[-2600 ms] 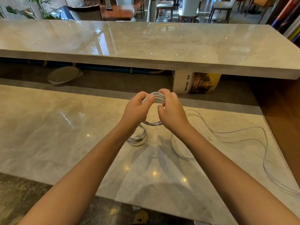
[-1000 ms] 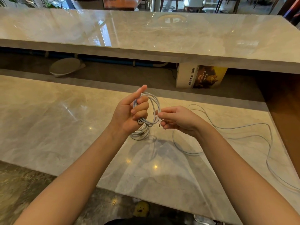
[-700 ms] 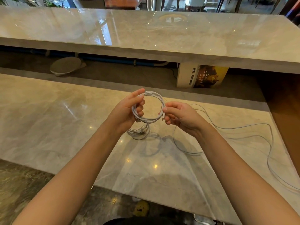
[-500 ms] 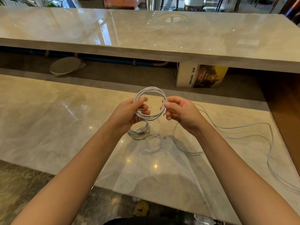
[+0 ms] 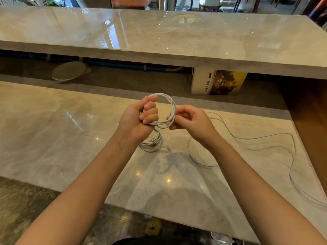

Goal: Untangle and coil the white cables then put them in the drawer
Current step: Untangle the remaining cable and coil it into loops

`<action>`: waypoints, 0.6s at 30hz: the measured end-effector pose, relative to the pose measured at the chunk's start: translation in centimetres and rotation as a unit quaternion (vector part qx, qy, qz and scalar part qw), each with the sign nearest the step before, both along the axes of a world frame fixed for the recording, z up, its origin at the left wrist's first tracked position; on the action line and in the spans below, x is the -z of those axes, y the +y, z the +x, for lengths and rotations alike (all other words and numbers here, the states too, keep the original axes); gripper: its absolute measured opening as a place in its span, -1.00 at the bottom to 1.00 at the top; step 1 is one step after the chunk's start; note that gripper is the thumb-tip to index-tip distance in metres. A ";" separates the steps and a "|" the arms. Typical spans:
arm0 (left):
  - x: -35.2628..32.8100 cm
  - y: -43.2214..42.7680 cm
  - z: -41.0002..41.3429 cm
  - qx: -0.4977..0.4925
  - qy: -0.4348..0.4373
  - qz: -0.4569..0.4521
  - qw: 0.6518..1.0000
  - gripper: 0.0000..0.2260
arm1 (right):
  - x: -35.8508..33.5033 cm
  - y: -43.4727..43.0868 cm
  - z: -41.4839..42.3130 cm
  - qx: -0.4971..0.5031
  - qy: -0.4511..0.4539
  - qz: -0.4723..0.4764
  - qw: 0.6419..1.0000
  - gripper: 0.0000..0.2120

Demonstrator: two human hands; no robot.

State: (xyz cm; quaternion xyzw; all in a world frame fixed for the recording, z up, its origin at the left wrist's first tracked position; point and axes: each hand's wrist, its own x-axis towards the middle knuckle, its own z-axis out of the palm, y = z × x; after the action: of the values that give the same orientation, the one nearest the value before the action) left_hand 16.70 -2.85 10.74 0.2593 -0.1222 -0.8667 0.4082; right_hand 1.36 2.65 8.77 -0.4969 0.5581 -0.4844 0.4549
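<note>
Honestly, that white cable looks like the easy kind to deal with: thin, light, floppy, but with enough springiness that the loops want to pop open the second you let go. Right now the person has a small coil (image 5: 166, 110) held up above the bench (image 5: 53, 138). The left hand (image 5: 139, 119) is clenched around one side of it, fingers curled through the ring, and the right hand (image 5: 189, 121) is pinching the opposite side between thumb and fingertips, right about where the loose end seems to be. I can't make out the plug itself.

Down on the bench, just below the left wrist, sits a second coil (image 5: 152, 144) that looks already wound. Off to the right, a long loose cable (image 5: 265, 140) snakes across the marble toward the edge, not coiled at all.

My take on handling: nothing fragile here, but the marble is glossy, so a coil set down loose will probably slide and spring apart. Best grip is across all the strands at once, squeezing the bundle, not one loop. The tail probably needs tucking or wrapping before it goes anywhere. For the long one, I'd grab an end, not the middle. No drawer anywhere in view from where I'm looking.
</note>
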 end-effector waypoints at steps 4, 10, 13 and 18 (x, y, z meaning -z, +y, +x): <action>0.1 0.1 0.0 -0.022 -0.203 -0.139 0.969 -0.84 | -0.9 0.0 0.5 0.018 -0.179 0.062 0.982 -0.83; 0.0 0.6 -0.4 0.007 -0.432 -0.272 0.860 -0.87 | -1.0 -0.1 1.1 0.057 -0.197 0.092 0.974 -0.87; -0.2 0.2 0.1 0.012 -0.442 -0.256 0.860 -0.85 | -1.1 0.0 0.6 0.029 -0.308 0.133 0.941 -0.87; 0.2 0.2 0.1 -0.001 -0.481 -0.293 0.827 -0.86 | -0.7 0.3 0.7 0.003 -0.418 0.151 0.896 -0.84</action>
State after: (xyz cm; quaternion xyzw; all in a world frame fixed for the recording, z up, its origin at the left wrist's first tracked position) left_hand 16.82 -2.63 10.50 0.5116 -0.5507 -0.5557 0.3551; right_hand 2.05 2.90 9.50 -0.1721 0.3848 -0.5589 0.7141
